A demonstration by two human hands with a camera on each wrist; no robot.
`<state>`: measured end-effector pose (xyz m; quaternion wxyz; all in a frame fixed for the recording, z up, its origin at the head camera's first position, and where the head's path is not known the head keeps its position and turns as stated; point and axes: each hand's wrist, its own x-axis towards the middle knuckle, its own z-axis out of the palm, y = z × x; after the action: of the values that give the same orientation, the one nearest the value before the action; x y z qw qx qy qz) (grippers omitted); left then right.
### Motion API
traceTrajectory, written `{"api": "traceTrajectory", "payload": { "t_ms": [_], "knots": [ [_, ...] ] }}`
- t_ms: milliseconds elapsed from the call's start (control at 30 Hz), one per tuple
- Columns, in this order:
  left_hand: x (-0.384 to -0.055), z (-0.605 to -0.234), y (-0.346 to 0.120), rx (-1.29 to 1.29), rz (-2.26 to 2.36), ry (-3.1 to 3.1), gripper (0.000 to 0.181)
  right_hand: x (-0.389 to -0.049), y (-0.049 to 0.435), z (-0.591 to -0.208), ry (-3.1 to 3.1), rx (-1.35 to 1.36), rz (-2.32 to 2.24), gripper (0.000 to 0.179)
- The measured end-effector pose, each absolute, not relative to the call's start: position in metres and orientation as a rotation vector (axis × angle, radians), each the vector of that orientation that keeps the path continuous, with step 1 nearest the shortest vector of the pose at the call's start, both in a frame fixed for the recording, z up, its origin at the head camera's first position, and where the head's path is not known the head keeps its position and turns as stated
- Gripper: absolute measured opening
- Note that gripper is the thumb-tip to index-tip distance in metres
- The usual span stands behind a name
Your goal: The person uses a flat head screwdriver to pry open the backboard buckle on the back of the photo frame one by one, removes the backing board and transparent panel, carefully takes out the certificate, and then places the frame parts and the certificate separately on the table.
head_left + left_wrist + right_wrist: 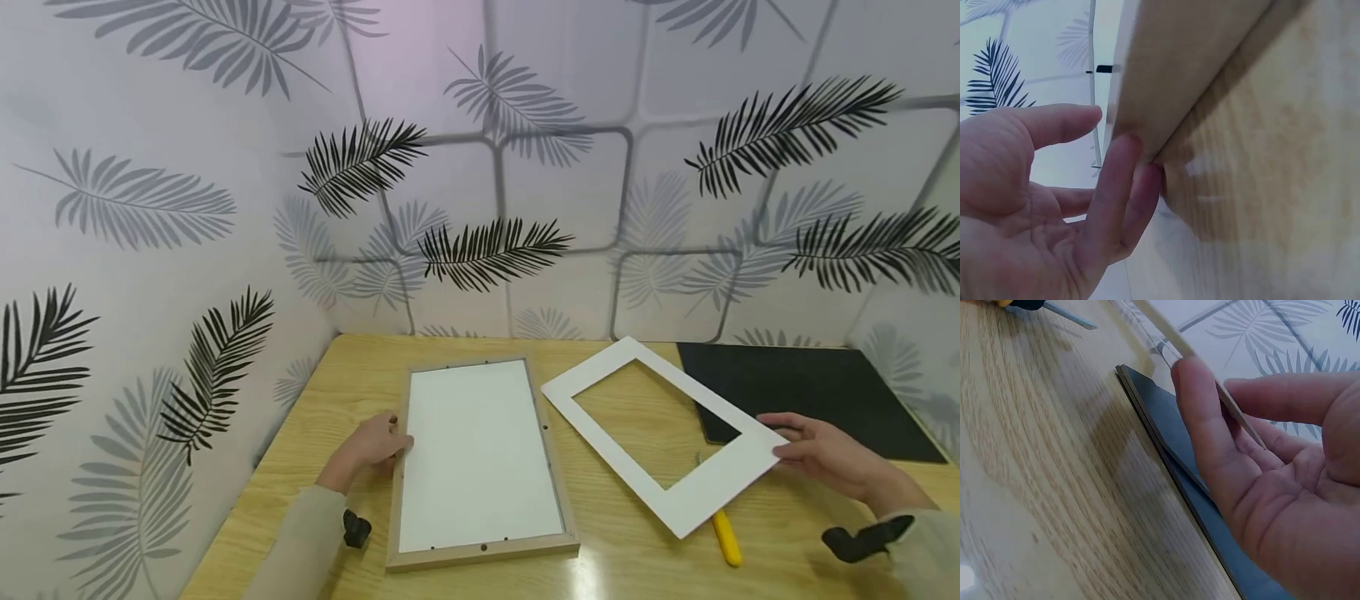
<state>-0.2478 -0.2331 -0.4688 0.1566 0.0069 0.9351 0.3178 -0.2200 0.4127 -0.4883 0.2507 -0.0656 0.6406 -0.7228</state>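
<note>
A light wood picture frame (483,550) with a white panel (480,458) inside it lies on the table, small dark tabs along its rim. At its left side my left hand (375,442) holds the edge, thumb over the top. The left wrist view shows fingertips (1124,147) against the frame's outer side (1166,69). My right hand (832,458) pinches a white mat board (705,492) with a rectangular opening by its right corner, between thumb and fingers. The mat is tilted above the table; its thin edge (1229,400) shows in the right wrist view.
A screwdriver (726,537) with a yellow handle lies partly under the mat. Dark boards (810,400), stacked in the right wrist view, lie at the back right of the wooden table (622,567). Behind stands a wall (562,192) with a feather pattern.
</note>
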Motion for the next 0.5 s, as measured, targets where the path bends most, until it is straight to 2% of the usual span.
{"api": "traceTrajectory", "payload": {
  "t_ms": [100, 233, 400, 500],
  "knots": [
    [-0.258, -0.469, -0.233, 0.031, 0.906, 2.697, 0.068, -0.218, 0.415, -0.488, 1.715, -0.193, -1.969, 0.04],
    [-0.266, -0.47, -0.228, 0.037, 0.956, 2.646, 0.079, -0.215, 0.413, -0.486, 1.869, -0.037, -2.019, 0.029],
    [-0.258, -0.469, -0.215, 0.0, 1.023, 2.495, 0.091, -0.214, 0.408, -0.486, 1.927, 0.148, -2.089, 0.023],
    [-0.251, -0.467, -0.208, -0.019, 0.987, 2.498, 0.089, -0.214, 0.407, -0.487, 1.959, 0.18, -2.085, 0.024]
  ]
}}
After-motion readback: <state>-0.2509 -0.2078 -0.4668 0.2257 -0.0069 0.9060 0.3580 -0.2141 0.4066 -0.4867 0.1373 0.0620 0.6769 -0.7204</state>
